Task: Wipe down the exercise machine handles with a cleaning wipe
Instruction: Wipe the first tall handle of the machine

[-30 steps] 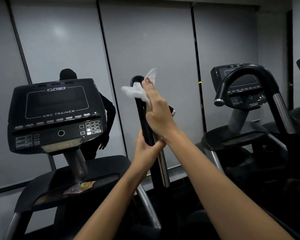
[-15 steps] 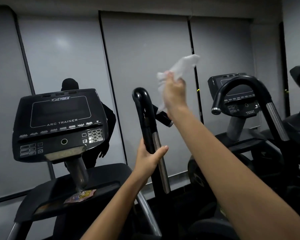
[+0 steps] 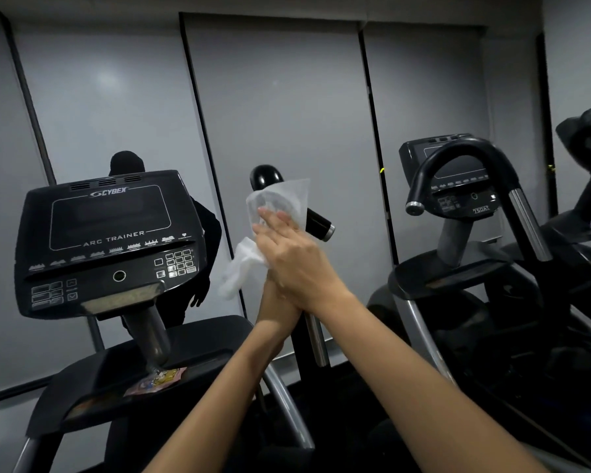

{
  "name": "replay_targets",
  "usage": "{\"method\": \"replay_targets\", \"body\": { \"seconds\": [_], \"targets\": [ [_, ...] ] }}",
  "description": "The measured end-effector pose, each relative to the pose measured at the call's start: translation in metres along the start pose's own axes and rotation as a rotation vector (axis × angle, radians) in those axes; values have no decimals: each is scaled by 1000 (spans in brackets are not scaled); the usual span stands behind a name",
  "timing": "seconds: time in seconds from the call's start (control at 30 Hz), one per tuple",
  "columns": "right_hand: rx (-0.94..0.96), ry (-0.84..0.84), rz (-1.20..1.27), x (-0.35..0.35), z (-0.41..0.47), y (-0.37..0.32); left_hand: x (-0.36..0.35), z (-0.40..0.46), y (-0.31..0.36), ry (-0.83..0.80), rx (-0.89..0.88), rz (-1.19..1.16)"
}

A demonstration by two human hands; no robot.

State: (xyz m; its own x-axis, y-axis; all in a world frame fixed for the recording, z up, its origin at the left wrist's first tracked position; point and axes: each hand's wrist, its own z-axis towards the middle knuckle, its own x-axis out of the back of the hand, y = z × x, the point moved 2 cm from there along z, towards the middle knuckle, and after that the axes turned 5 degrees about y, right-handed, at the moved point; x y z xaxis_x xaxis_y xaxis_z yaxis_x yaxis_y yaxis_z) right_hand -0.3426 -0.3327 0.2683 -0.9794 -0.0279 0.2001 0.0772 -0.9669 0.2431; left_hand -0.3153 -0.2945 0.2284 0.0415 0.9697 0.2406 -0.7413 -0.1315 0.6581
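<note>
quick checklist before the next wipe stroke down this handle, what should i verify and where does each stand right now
1. Wipe is against the black handle: ok, it lies on the grip just below the rounded top.
2. Right hand is on the wipe: ok, straight fingers press it to the handle.
3. Left hand steadies the post: ok as far as seen; it sits lower on the handle, mostly hidden behind the right hand.
4. Wipe wraps fully round the grip: not ok, one end hangs loose at the left.
5. Side stub of the handle wiped: cannot tell.
6. Wipe is moist enough: cannot tell.
</note>
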Motion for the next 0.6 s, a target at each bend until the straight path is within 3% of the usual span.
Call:
{"method": "replay_targets", "body": {
  "seconds": [0.13, 0.23, 0.27, 0.3, 0.33, 0.4, 0.43, 0.47, 0.53, 0.6],
  "targets": [
    [17, 10, 53, 10, -13, 4, 6, -8, -4, -68, -1, 11],
    [39, 97, 170, 13, -41, 7, 10, -11, -18, -212, 186, -56],
    [-43, 137, 286, 16, -50, 8, 10, -10, -13, -229, 215, -84],
    [-237, 188, 430, 26, -55, 9, 10, -10, -9, -213, 234, -132],
    [-547, 290, 569, 34, -55, 14, 9, -10, -4, -172, 222, -201],
    [-1317, 550, 868, 39, -52, 42, 8, -8, -5, -133, 185, -270],
    [-1625, 589, 1051, 35, -49, 57, 9, -7, -7, -136, 183, -269],
    [-1807, 587, 1278, 27, -42, 70, 9, -8, -7, -141, 178, -277],
    [-1895, 464, 1489, 13, -19, 81, 9, -7, -9, -156, 166, -286],
    [-1816, 272, 1386, 0, 7, 78, 9, -5, -11, -157, 150, -292]
  ]
}}
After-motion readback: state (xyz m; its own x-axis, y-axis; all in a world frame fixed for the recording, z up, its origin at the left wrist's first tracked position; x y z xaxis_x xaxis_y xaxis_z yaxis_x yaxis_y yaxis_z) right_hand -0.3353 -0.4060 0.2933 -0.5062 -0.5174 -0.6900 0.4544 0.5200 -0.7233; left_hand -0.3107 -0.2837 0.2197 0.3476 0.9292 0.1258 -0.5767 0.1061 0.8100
